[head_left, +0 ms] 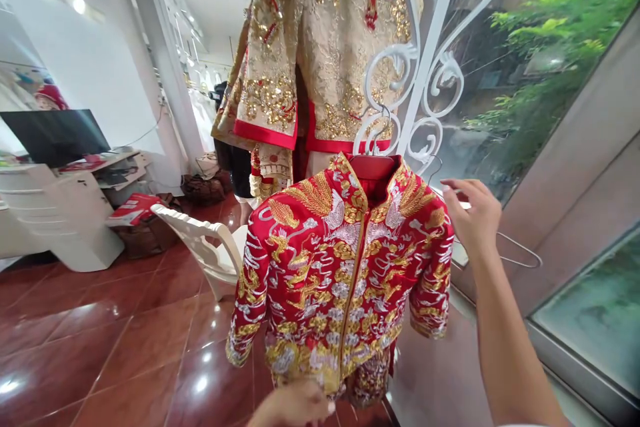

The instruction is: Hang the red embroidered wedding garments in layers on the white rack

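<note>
A red jacket (320, 273) with dense gold and silver embroidery hangs on a red hanger (375, 165) from a white scrolled metal stand (420, 60). My right hand (475, 213) is raised beside the jacket's shoulder, thumb and forefinger drawn together in a pinch. Whatever lies between those fingertips is too small to make out. Behind that hand a thin wire hanger (523, 250) shows in part. At the bottom, my left hand (295, 403) is in front of the jacket's hem, smeared by motion, its fingers unclear. Below the hem hangs a patterned garment (370, 383).
A larger cream and gold garment (345, 73) with red trim hangs behind the jacket. To the left stand a white chair (205, 240), a desk with a dark monitor (55, 137) and bags (150, 230) on the tiled floor (130, 347). Window frames (565, 147) line the right.
</note>
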Demonstrator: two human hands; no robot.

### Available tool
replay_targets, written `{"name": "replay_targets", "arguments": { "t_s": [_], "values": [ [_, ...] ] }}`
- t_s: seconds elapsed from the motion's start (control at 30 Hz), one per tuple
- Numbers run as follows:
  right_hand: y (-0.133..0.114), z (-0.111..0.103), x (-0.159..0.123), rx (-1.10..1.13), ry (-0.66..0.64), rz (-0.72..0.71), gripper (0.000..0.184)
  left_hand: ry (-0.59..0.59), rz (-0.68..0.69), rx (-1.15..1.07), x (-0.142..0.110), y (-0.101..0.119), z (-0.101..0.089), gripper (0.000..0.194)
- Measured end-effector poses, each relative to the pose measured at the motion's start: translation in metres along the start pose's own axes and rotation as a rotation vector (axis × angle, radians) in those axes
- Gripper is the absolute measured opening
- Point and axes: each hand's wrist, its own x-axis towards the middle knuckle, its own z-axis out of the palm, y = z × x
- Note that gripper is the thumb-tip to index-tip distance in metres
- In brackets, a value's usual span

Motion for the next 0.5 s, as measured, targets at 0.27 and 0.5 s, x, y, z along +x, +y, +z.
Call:
{"name": "replay_targets", "arguments": {
  "t_s": [0.27, 0.5],
  "values": [
    [0.060, 0.021, -0.004, -0.087, -0.253, -0.077, 0.049, 1.556, 0.483, 0.512, -0.115, 0.144, -0.169, 0.043],
    [0.039, 0.006, -0.007, -0.160, -0.269, 0.097, 0.048, 1.369, 0.321, 0.356, -0.084, 0.148, -0.219, 0.048]
  ]
}}
